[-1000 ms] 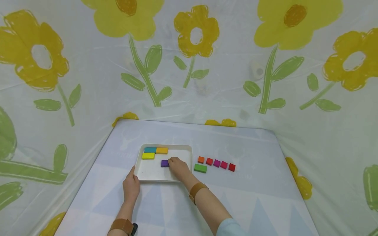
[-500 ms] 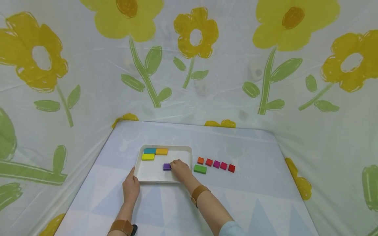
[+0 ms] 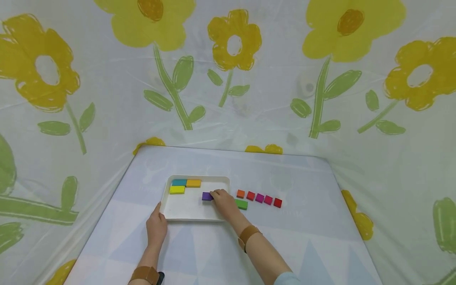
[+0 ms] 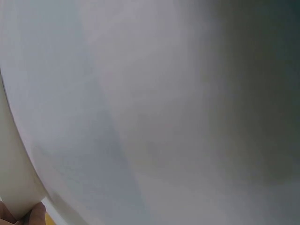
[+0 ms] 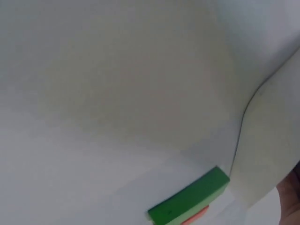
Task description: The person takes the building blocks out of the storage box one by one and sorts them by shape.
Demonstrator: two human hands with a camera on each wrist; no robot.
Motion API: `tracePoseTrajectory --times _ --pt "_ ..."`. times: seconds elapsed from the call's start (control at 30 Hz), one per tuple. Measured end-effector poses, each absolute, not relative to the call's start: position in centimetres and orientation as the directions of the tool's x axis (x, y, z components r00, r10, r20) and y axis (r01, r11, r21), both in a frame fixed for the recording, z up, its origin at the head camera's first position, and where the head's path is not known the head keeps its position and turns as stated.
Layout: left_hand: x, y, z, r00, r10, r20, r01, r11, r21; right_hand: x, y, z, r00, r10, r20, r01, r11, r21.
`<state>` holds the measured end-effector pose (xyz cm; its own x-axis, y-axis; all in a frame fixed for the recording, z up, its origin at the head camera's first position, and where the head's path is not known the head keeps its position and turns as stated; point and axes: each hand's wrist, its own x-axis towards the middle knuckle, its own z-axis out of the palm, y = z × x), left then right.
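Observation:
My right hand (image 3: 225, 202) pinches the right end of a purple block (image 3: 206, 196) over the right half of the white tray (image 3: 196, 219). Whether the block touches the tray floor is hard to tell. At the tray's front left corner, my left hand (image 3: 156, 227) holds the edge; the left wrist view shows its fingertips (image 4: 36, 214) against the tray wall (image 4: 16, 173). Inside the tray's far left corner lie a blue block (image 3: 179, 182), an orange-yellow block (image 3: 193, 183) and a yellow block (image 3: 177, 190), side by side.
Just right of the tray lies a green block (image 3: 241, 204), partly behind my right hand. Beyond it runs a row of small blocks: an orange one (image 3: 240, 194), then several red and magenta ones (image 3: 259, 198). A flowered cloth (image 3: 270, 99) hangs behind the table.
My right hand has slid the purple block rightward in the tray, lately a bit away from me too. My left hand stays at the tray's corner.

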<state>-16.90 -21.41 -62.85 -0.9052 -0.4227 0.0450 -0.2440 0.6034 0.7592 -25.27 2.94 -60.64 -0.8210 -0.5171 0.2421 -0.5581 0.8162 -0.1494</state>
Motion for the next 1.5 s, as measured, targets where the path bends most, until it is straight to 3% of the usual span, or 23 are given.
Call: tracePoseTrajectory --times 0.27,0.47,1.2,1.5 --pt "-16.7 -21.8 -63.3 -0.901 -0.43 0.055 -0.247 0.611 0.752 -25.1 5.0 -60.0 -0.813 -0.482 0.326 -0.564 0.792 -0.235" --pt "-16.6 -21.8 -63.1 -0.9 -0.432 0.052 -0.247 0.606 0.756 -25.2 7.4 -60.1 -0.847 -0.409 0.339 -0.505 0.818 -0.276" --pt "-17.0 -21.6 -63.4 -0.907 -0.421 0.036 -0.242 0.589 0.771 -24.2 15.4 -60.7 -0.911 -0.212 0.354 -0.339 0.873 -0.35" --pt "-17.2 -21.5 -63.2 -0.907 -0.421 0.036 -0.244 0.593 0.768 -22.8 17.6 -61.5 -0.919 -0.201 0.34 -0.312 0.897 -0.313"
